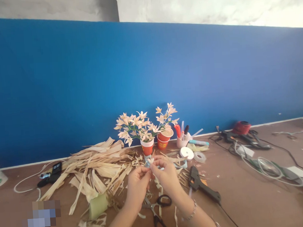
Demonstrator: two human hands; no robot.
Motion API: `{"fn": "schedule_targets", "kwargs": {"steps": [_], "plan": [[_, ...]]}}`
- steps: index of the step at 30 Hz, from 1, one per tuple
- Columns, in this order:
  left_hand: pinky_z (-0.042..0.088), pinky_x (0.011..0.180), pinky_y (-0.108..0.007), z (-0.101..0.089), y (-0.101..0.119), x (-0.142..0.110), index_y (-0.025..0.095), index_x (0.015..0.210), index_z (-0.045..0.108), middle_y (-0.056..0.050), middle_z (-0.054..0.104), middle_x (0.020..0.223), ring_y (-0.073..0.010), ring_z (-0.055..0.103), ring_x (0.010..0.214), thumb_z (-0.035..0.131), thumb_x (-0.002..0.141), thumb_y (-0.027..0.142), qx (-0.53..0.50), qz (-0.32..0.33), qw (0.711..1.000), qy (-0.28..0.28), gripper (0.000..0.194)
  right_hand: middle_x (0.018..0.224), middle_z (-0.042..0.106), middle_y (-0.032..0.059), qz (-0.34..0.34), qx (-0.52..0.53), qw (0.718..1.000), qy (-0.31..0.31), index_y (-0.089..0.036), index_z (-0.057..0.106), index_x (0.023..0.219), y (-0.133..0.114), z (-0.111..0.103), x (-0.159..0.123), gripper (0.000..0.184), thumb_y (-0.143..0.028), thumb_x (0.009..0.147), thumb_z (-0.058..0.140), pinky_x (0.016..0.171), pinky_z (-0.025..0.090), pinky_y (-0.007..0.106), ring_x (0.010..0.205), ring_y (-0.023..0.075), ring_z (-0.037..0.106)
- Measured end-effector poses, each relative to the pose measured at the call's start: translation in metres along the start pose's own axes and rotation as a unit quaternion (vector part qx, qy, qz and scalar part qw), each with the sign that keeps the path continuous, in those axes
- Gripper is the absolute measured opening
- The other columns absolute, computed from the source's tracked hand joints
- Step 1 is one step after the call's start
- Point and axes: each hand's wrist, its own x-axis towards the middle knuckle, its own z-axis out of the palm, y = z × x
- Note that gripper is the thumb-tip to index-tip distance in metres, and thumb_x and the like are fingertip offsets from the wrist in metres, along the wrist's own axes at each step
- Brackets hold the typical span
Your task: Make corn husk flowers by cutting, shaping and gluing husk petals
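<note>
My left hand and my right hand meet over the brown table, fingers pinched together on a small pale husk flower with a light blue stem. Black-handled scissors lie on the table just below my wrists. A heap of dried corn husk strips spreads out to the left of my hands. Behind my hands stand two orange paper cups holding a bunch of finished husk flowers.
A black glue gun lies right of my hands, its cord running off the near edge. Two tape rolls and a pen cup sit nearby. Cables and a red device lie far right. A blue board backs the table.
</note>
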Motion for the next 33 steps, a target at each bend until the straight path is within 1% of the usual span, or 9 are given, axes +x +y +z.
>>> {"fn": "schedule_targets", "kwargs": {"steps": [3, 6, 8, 11, 14, 17, 22, 27, 33], "plan": [[0.024, 0.038, -0.018, 0.002, -0.001, 0.0, 0.015, 0.061, 0.061, 0.005, 0.05, 0.044, -0.0061, 0.037, 0.036, 0.071, 0.065, 0.037, -0.002, -0.009, 1.0, 0.0, 0.025, 0.091, 0.065, 0.008, -0.013, -0.003, 1.0, 0.005, -0.019, 0.063, 0.055, 0.0, 0.0, -0.001, 0.014, -0.017, 0.068, 0.06, 0.078, 0.042, 0.034, 0.086, 0.0238, 0.059], [0.028, 0.039, -0.019, -0.001, -0.002, 0.003, 0.015, 0.067, 0.061, 0.003, 0.054, 0.048, -0.0079, 0.042, 0.037, 0.07, 0.065, 0.041, 0.016, -0.018, 0.999, -0.021, 0.028, 0.091, 0.065, 0.0083, -0.003, 0.005, 1.0, -0.014, -0.018, 0.063, 0.054, -0.001, -0.004, 0.003, 0.015, -0.02, 0.068, 0.061, 0.079, 0.042, 0.033, 0.086, 0.0232, 0.058], [0.031, 0.04, -0.02, -0.006, -0.002, 0.006, 0.016, 0.073, 0.06, 0.002, 0.058, 0.055, -0.0082, 0.045, 0.038, 0.069, 0.067, 0.042, 0.041, 0.003, 0.999, -0.016, 0.028, 0.087, 0.065, 0.0079, 0.014, 0.02, 0.999, -0.045, -0.016, 0.063, 0.054, -0.001, -0.01, 0.008, 0.017, -0.025, 0.069, 0.062, 0.076, 0.041, 0.032, 0.083, 0.0219, 0.058], [0.032, 0.041, -0.019, -0.013, -0.001, 0.009, 0.018, 0.087, 0.059, 0.005, 0.055, 0.053, -0.0081, 0.044, 0.041, 0.065, 0.071, 0.04, 0.066, 0.052, 0.996, 0.021, 0.028, 0.07, 0.062, 0.0035, 0.062, 0.036, 0.991, -0.111, -0.015, 0.063, 0.059, 0.001, -0.018, 0.014, 0.02, -0.033, 0.068, 0.065, 0.065, 0.039, 0.029, 0.066, 0.0163, 0.054], [0.027, 0.038, -0.018, -0.016, 0.003, 0.01, 0.016, 0.101, 0.057, 0.005, 0.054, 0.046, -0.0078, 0.039, 0.036, 0.061, 0.074, 0.039, 0.091, 0.017, 0.995, -0.03, 0.036, 0.056, 0.054, -0.0015, 0.092, 0.037, 0.981, -0.167, -0.015, 0.062, 0.061, 0.006, -0.022, 0.017, 0.023, -0.036, 0.068, 0.066, 0.055, 0.033, 0.025, 0.053, 0.0111, 0.044], [0.022, 0.035, -0.018, -0.015, 0.006, 0.011, 0.014, 0.093, 0.059, 0.005, 0.052, 0.04, -0.0064, 0.033, 0.031, 0.058, 0.075, 0.039, 0.1, -0.031, 0.992, -0.075, 0.032, 0.055, 0.053, -0.0021, 0.084, 0.031, 0.979, -0.184, -0.015, 0.062, 0.06, 0.009, -0.022, 0.017, 0.023, -0.036, 0.069, 0.067, 0.054, 0.031, 0.025, 0.053, 0.0103, 0.042], [0.03, 0.039, -0.017, -0.013, 0.006, 0.013, 0.015, 0.071, 0.058, 0.004, 0.051, 0.04, -0.0068, 0.04, 0.035, 0.062, 0.071, 0.038, 0.087, -0.023, 0.995, -0.045, 0.023, 0.059, 0.058, -0.0011, 0.105, 0.06, 0.977, -0.178, -0.015, 0.064, 0.064, 0.006, -0.022, 0.015, 0.022, -0.036, 0.066, 0.07, 0.056, 0.034, 0.025, 0.056, 0.0112, 0.047], [0.029, 0.038, -0.017, -0.014, 0.004, 0.013, 0.015, 0.072, 0.058, 0.005, 0.051, 0.042, -0.0068, 0.039, 0.036, 0.061, 0.071, 0.038, 0.057, -0.012, 0.998, -0.019, 0.023, 0.061, 0.062, 0.0, 0.154, 0.103, 0.963, -0.195, -0.015, 0.065, 0.072, 0.004, -0.021, 0.013, 0.024, -0.038, 0.067, 0.069, 0.056, 0.035, 0.024, 0.056, 0.0113, 0.051], [0.026, 0.039, -0.016, -0.013, 0.004, 0.011, 0.015, 0.069, 0.058, 0.006, 0.047, 0.042, -0.0061, 0.037, 0.04, 0.064, 0.07, 0.037, -0.003, -0.021, 0.999, -0.032, 0.023, 0.057, 0.06, -0.0014, 0.137, 0.11, 0.969, -0.171, -0.015, 0.062, 0.063, 0.008, -0.015, 0.011, 0.019, -0.033, 0.064, 0.068, 0.057, 0.035, 0.025, 0.054, 0.0111, 0.049]]}}
